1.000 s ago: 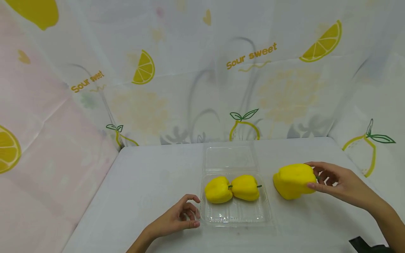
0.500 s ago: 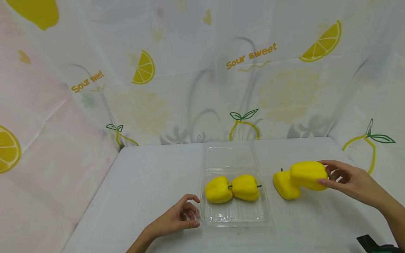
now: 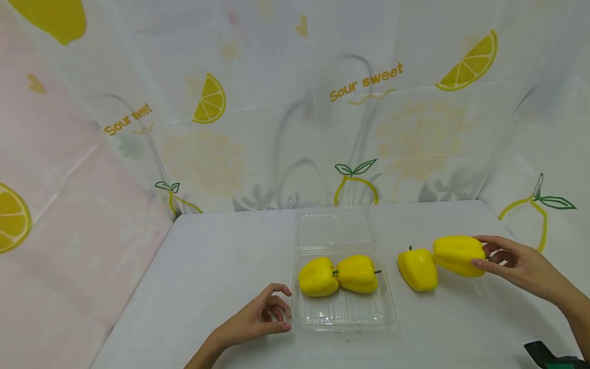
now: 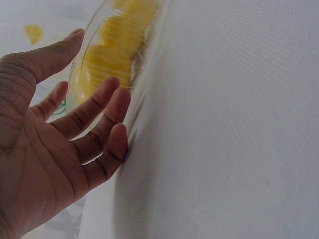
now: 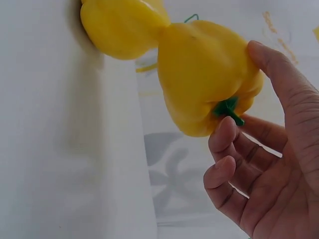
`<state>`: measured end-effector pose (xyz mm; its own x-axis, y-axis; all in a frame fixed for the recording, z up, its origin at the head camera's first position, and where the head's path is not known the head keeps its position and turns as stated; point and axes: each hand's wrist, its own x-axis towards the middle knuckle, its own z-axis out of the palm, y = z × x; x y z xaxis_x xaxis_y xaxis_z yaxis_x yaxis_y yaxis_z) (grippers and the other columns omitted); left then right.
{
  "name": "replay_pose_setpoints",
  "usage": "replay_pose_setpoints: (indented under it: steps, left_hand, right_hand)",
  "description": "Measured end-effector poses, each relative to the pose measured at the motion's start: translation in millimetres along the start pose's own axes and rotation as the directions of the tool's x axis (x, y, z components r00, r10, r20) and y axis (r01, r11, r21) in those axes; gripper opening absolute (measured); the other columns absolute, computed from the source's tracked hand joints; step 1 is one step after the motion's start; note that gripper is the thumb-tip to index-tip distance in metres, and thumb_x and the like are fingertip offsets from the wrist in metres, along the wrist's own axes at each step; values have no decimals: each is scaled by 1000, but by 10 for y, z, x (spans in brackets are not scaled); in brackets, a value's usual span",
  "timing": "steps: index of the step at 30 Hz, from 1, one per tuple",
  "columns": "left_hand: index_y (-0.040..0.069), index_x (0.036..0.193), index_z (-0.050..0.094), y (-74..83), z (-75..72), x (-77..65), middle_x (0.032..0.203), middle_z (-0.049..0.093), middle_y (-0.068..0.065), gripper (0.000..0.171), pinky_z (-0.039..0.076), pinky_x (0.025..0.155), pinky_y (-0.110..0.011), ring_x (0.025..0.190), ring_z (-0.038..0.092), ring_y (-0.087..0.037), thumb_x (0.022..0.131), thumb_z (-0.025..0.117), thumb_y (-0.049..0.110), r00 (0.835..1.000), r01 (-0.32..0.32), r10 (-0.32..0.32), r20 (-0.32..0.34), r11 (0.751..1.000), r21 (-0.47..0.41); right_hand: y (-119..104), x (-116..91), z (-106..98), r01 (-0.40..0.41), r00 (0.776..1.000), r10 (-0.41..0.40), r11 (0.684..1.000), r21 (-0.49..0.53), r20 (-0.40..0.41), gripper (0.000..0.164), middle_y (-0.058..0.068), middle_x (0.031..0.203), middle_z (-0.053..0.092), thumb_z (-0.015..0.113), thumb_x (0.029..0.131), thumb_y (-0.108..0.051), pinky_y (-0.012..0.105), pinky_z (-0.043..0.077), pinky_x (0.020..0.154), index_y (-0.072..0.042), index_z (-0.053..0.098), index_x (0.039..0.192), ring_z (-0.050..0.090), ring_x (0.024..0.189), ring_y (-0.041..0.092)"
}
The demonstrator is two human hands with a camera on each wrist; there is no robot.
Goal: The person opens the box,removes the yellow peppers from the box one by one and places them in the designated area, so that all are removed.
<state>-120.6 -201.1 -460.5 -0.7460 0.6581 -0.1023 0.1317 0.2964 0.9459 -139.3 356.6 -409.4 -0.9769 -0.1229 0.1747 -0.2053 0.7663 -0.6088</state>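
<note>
My right hand (image 3: 518, 264) pinches a yellow bell pepper (image 3: 458, 255) by its stem end, between thumb and fingers. In the right wrist view the pepper's green stem (image 5: 228, 108) points back toward the palm. Just left of it, a second yellow bell pepper (image 3: 417, 269) sits on the table with its stem up. Two more yellow bell peppers (image 3: 318, 277) lie side by side in an open clear plastic clamshell box (image 3: 343, 320). At the box's left edge is my left hand (image 3: 255, 318), holding nothing, its fingers loosely bent with the tips right by the rim.
The box's clear lid (image 3: 335, 229) lies folded back behind it on the white table (image 3: 230, 256). A lemon-print cloth (image 3: 276, 102) hangs around the back and sides. At the lower right corner is a dark object (image 3: 550, 354) beneath the right forearm.
My right hand has moved right with its pepper, which previously overlapped the pepper on the table and now shows beside it. The left hand has stayed in place.
</note>
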Motion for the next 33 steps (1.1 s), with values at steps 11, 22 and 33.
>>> replay_pose_setpoints:
  steps: [11, 22, 33]
  left_hand:
    - [16, 133, 38, -2, 6, 1, 102, 65, -8, 51, 49, 68, -23, 84, 61, -16, 93, 70, 20, 1000, 11, -12, -6, 1000, -10]
    - [16, 134, 37, -7, 3, -7, 103, 66, -7, 53, 49, 68, -23, 85, 61, -17, 93, 71, 19, 1000, 8, -8, -13, 1000, 7]
    - [17, 133, 38, -2, 4, -6, 101, 66, -7, 51, 49, 69, -23, 84, 61, -16, 94, 70, 20, 1000, 11, -10, -15, 1000, 10]
  right_hand:
    - [171, -9, 63, -85, 995, 85, 996, -4, 46, 54, 13, 99, 61, 72, 93, -20, 23, 46, 57, 11, 50, 131, 55, 69, 2]
    - [247, 0, 149, -132, 984, 137, 990, -54, 113, 58, 10, 100, 61, 71, 93, -31, 25, 45, 59, 8, 51, 131, 55, 71, 7]
    - [247, -2, 160, -126, 978, 138, 989, -81, 157, 60, 12, 105, 61, 69, 94, -32, 26, 44, 61, 6, 48, 136, 54, 81, 5]
